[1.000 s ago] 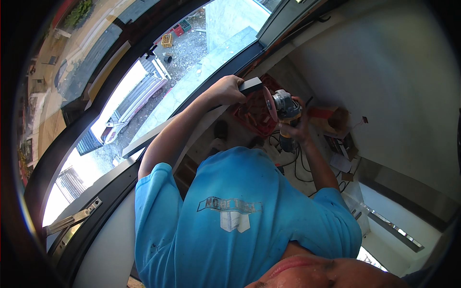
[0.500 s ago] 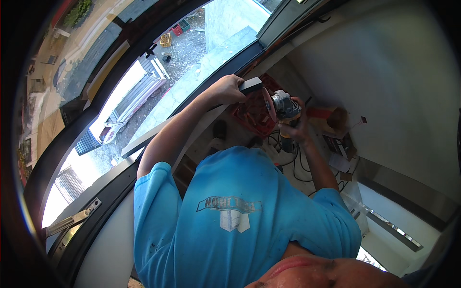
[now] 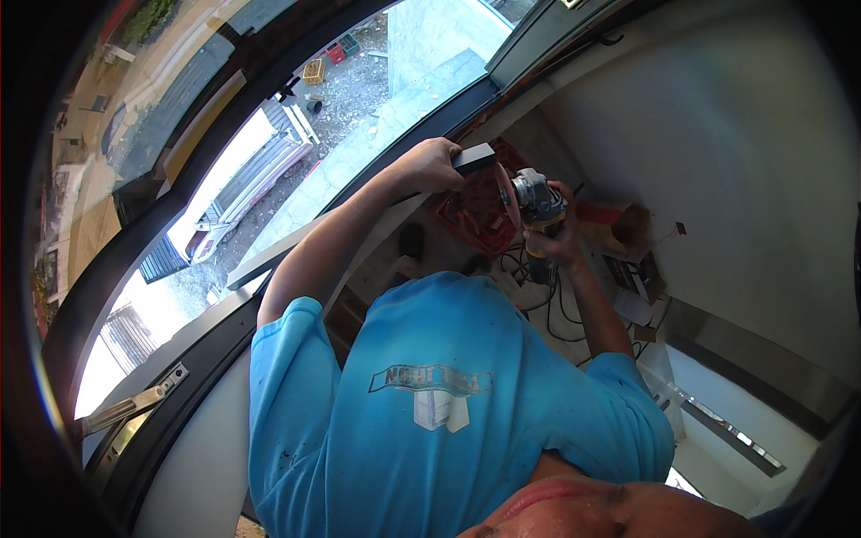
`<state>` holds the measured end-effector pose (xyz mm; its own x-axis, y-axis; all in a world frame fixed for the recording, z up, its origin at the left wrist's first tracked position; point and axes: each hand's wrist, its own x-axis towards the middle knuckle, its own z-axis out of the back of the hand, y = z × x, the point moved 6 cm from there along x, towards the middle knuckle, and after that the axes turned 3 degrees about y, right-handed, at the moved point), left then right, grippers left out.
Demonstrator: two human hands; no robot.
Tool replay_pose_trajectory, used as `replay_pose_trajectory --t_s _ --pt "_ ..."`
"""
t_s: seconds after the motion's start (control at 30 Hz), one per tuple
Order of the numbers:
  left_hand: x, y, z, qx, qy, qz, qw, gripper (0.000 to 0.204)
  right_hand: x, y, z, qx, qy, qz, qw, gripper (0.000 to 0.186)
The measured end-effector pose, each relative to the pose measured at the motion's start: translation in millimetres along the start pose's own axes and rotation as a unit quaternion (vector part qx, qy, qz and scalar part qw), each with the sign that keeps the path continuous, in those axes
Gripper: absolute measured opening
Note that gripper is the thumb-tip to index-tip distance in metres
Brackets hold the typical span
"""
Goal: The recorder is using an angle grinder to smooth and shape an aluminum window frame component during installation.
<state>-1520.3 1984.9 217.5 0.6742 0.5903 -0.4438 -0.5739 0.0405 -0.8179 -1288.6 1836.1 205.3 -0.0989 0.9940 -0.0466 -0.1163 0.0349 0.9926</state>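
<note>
Head view: little has just changed; the disc (image 3: pixel 508 199) stays at the end of the dark bar (image 3: pixel 474 159), so work there looks steady. Bar lies far, left of the grinder (image 3: pixel 538 199). Left hand (image 3: pixel 432 166): fingers closed round bar. Right hand (image 3: pixel 560 235): fingers wrapped on grinder. Disc-bar contact: cannot tell. Versus earlier frame: whole view slightly shifted.

The bar (image 3: pixel 475 159) looks like smooth metal, the grinder head (image 3: pixel 532 187) dull metal, its disc (image 3: pixel 508 199) matt. The shirt (image 3: pixel 430 327) is matt cloth; the hinge arm (image 3: pixel 134 408) looks like shiny metal.
</note>
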Motion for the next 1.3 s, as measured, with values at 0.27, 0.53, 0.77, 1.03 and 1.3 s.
replay_pose_trajectory --t_s 0.27,0.53,0.77,1.03,1.3 --pt "-3.2 -2.7 1.4 0.013 0.005 0.000 1.000 0.038 4.0 14.3 -6.2 0.000 -0.025 0.029 0.999 0.087" --pt "-3.2 -1.9 1.2 0.009 -0.004 -0.005 1.000 0.036 1.6 6.0 -5.4 0.000 -0.005 0.004 1.000 0.093" --pt "-0.4 0.5 0.2 0.018 -0.004 0.004 1.000 0.042 2.8 13.8 -7.7 0.002 -0.032 0.017 0.999 0.088" --pt "0.2 0.7 0.7 0.030 -0.008 -0.004 1.000 0.041 4.5 17.5 -10.6 0.002 -0.028 0.024 0.999 0.088" --pt "1.2 3.7 -1.4 0.026 -0.015 -0.007 1.000 0.042 7.2 20.9 -10.9 -0.006 -0.027 0.039 0.999 0.087"
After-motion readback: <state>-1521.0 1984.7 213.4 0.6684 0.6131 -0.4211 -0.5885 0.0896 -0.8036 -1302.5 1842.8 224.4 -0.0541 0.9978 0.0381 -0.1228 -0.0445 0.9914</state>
